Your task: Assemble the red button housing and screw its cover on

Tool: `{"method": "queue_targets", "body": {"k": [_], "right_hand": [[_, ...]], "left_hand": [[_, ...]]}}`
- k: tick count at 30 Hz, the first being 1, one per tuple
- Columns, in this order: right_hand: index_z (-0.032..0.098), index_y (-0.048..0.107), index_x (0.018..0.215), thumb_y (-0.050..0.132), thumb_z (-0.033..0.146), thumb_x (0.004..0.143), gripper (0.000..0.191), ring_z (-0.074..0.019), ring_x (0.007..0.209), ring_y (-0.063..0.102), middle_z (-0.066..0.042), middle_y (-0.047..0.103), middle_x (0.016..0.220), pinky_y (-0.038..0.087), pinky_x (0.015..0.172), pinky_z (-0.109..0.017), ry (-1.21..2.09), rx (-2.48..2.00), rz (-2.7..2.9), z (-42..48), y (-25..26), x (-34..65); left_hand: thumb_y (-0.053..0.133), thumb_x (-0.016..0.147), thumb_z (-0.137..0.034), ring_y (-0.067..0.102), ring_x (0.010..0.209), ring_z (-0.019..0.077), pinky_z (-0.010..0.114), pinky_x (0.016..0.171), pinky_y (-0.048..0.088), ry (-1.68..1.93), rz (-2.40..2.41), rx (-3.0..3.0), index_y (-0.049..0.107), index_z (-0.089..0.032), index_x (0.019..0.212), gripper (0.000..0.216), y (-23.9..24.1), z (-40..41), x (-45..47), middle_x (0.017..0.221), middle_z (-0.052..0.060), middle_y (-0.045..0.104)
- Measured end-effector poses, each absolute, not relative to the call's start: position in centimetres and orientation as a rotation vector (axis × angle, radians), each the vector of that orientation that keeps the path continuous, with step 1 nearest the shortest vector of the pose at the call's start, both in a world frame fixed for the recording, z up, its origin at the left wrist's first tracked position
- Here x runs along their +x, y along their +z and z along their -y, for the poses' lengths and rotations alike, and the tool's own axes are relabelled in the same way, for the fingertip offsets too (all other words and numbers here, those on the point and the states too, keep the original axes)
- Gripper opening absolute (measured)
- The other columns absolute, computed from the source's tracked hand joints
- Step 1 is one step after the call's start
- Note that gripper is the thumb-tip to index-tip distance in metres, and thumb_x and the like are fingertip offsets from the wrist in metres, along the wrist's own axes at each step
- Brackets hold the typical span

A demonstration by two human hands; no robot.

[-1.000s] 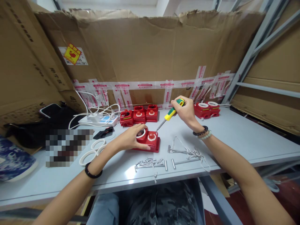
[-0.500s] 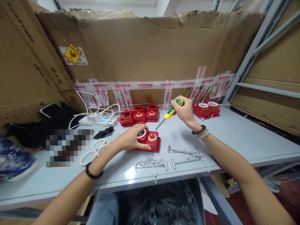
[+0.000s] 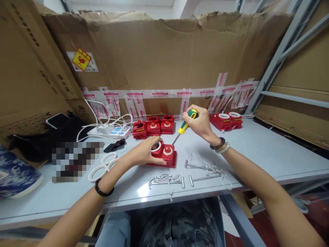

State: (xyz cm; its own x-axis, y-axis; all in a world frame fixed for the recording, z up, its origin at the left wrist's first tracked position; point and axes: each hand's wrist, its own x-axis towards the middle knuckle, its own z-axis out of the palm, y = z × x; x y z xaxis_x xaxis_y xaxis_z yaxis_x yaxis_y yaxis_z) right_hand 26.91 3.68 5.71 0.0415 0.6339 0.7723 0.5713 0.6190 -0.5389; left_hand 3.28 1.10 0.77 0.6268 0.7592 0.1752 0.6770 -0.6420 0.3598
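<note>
A red plastic box [image 3: 167,156] with two round openings lies on the grey table [image 3: 257,151] in front of me. My left hand [image 3: 144,152] presses down on its left side, fingers curled over the white ring there. My right hand [image 3: 202,121] is closed on the green and yellow handle of a screwdriver [image 3: 185,125]. The metal tip slants down to the box's far right corner. Loose screws [image 3: 164,177] lie in a small heap just in front of the box.
Three red boxes [image 3: 153,127] stand in a row behind, two more [image 3: 226,120] at the right. Metal T-pins with string [image 3: 205,169] lie right of the screws. White rings [image 3: 102,166], a power strip [image 3: 108,131] with cables and a dark bag [image 3: 38,144] sit left. Cardboard walls surround the table.
My right hand has shifted slightly left with the screwdriver, whose handle now stands more upright. My left hand stays on the box.
</note>
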Motion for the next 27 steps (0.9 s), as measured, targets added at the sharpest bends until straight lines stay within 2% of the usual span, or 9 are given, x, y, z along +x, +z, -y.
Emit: {"method": "queue_targets", "body": {"k": [2, 7, 10, 13, 18, 20, 23, 25, 27], "right_hand": [[0.019, 0.05, 0.063, 0.058, 0.028, 0.073, 0.015, -0.0093, 0.051, 0.039, 0.005, 0.047, 0.055, 0.032, 0.052, -0.024, -0.003, -1.035, 1.69, -3.3, 6.4, 26.3], [0.02, 0.046, 0.061, 0.056, 0.046, 0.078, 0.033, -0.0106, 0.051, 0.033, 0.003, 0.044, 0.054, 0.024, 0.053, -0.028, -0.276, -1.136, 1.885, -2.5, 8.3, 24.3], [0.019, 0.054, 0.081, 0.047, 0.035, 0.085, 0.018, -0.0116, 0.056, 0.04, 0.001, 0.054, 0.065, 0.027, 0.056, -0.027, -0.087, -1.05, 2.027, -2.4, 8.7, 23.6], [0.02, 0.054, 0.101, 0.042, 0.031, 0.089, 0.021, -0.0109, 0.061, 0.048, 0.001, 0.061, 0.077, 0.033, 0.06, -0.025, 0.167, -0.87, 2.112, -2.5, 8.4, 23.4], [0.022, 0.059, 0.092, 0.051, 0.045, 0.087, 0.025, -0.0112, 0.053, 0.042, 0.004, 0.051, 0.06, 0.03, 0.058, -0.027, -0.104, -1.054, 2.044, -2.1, 8.1, 23.5], [0.022, 0.057, 0.105, 0.056, 0.038, 0.082, 0.028, -0.0117, 0.055, 0.044, 0.004, 0.053, 0.064, 0.031, 0.058, -0.027, -0.083, -1.073, 2.109, -1.7, 8.5, 23.8], [0.022, 0.048, 0.119, 0.055, 0.023, 0.077, 0.042, -0.0122, 0.064, 0.05, 0.001, 0.06, 0.081, 0.036, 0.061, -0.025, 0.164, -0.9, 2.291, -1.0, 9.3, 24.3], [0.022, 0.05, 0.112, 0.054, 0.022, 0.078, 0.035, -0.0123, 0.068, 0.052, 0.0, 0.061, 0.086, 0.038, 0.063, -0.025, 0.221, -0.817, 2.35, -0.7, 9.5, 24.4], [0.022, 0.054, 0.1, 0.059, 0.029, 0.079, 0.023, -0.0125, 0.064, 0.049, 0.001, 0.059, 0.077, 0.036, 0.061, -0.026, 0.104, -0.898, 2.297, -0.7, 9.4, 24.0]], "left_hand": [[0.07, 0.064, -0.066, 0.056, 0.095, 0.0266, 0.036, 0.083, 0.044, 0.449, -1.168, 2.597, 0.051, -0.02, 0.107, 0.066, 0.7, -1.2, 3.3, 0.11, 0.009, 0.059], [0.07, 0.063, -0.066, 0.056, 0.099, 0.0286, 0.038, 0.086, 0.045, 0.446, -1.193, 2.601, 0.051, -0.019, 0.111, 0.07, 0.6, -1.2, 3.3, 0.115, 0.011, 0.059], [0.07, 0.064, -0.065, 0.056, 0.102, 0.0293, 0.039, 0.088, 0.044, 0.445, -1.186, 2.598, 0.052, -0.019, 0.11, 0.068, 0.7, -1.2, 3.3, 0.117, 0.011, 0.058], [0.07, 0.064, -0.065, 0.056, 0.101, 0.0291, 0.038, 0.086, 0.045, 0.434, -1.184, 2.595, 0.051, -0.019, 0.11, 0.068, 0.8, -1.1, 3.4, 0.115, 0.011, 0.058], [0.07, 0.064, -0.065, 0.057, 0.099, 0.0294, 0.039, 0.084, 0.045, 0.444, -1.184, 2.601, 0.051, -0.018, 0.109, 0.068, 0.8, -1.1, 3.3, 0.114, 0.012, 0.058], [0.07, 0.063, -0.065, 0.057, 0.099, 0.0294, 0.038, 0.084, 0.045, 0.458, -1.178, 2.604, 0.051, -0.019, 0.11, 0.068, 0.7, -1.1, 3.3, 0.114, 0.011, 0.059], [0.07, 0.064, -0.065, 0.057, 0.1, 0.0294, 0.038, 0.085, 0.045, 0.469, -1.17, 2.608, 0.051, -0.021, 0.112, 0.068, 0.6, -1.2, 3.2, 0.115, 0.011, 0.058], [0.07, 0.064, -0.065, 0.057, 0.1, 0.0293, 0.038, 0.085, 0.046, 0.463, -1.166, 2.609, 0.051, -0.021, 0.112, 0.068, 0.6, -1.2, 3.2, 0.115, 0.01, 0.058], [0.07, 0.064, -0.065, 0.057, 0.101, 0.0296, 0.038, 0.085, 0.046, 0.454, -1.166, 2.606, 0.051, -0.021, 0.112, 0.068, 0.6, -1.2, 3.2, 0.115, 0.011, 0.058]]}}
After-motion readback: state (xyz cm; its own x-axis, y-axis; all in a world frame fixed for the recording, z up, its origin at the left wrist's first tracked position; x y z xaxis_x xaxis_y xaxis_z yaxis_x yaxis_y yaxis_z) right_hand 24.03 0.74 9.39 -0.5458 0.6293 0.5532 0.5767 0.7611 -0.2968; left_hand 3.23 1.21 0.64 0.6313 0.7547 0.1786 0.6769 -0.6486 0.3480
